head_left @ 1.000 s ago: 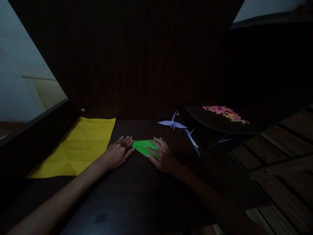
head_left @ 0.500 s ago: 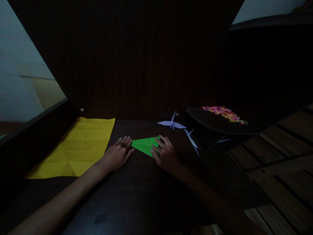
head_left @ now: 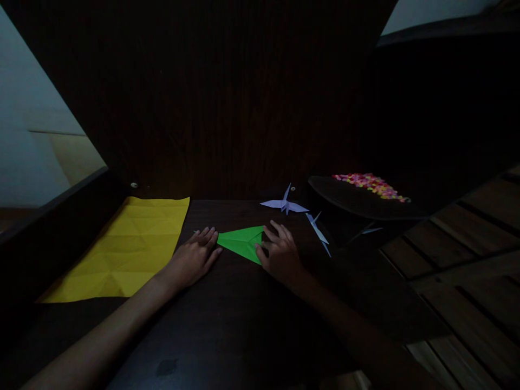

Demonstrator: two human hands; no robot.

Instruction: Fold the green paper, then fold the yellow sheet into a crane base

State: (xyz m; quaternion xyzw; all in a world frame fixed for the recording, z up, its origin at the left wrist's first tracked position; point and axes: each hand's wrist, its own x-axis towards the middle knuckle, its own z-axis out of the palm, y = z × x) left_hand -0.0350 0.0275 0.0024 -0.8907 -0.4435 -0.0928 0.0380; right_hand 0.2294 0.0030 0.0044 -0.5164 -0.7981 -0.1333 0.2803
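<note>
A folded green origami paper (head_left: 242, 241) lies flat on the dark wooden desk, narrow at its left end and wide at its right. My left hand (head_left: 193, 257) rests over the narrow end with its fingers stretched out, pressing it down and hiding the tip. At the wide right edge is my right hand (head_left: 280, 250), its fingers apart and curved, the tips touching or very near the paper's edge. Just beyond lie a purple origami crane (head_left: 285, 206) and a pale blue origami crane (head_left: 319, 230).
A creased yellow paper sheet (head_left: 125, 244) lies at the left beside a raised side panel (head_left: 52, 222). The tall back panel (head_left: 227, 97) rises behind. On the right, a dark shelf (head_left: 345, 197) bears many small colourful folded pieces (head_left: 374, 185). Slatted wood (head_left: 471, 260) shows lower right.
My right hand has slid slightly right, off the green paper's surface to its wide edge, uncovering more of it. My left hand stays on the narrow end.
</note>
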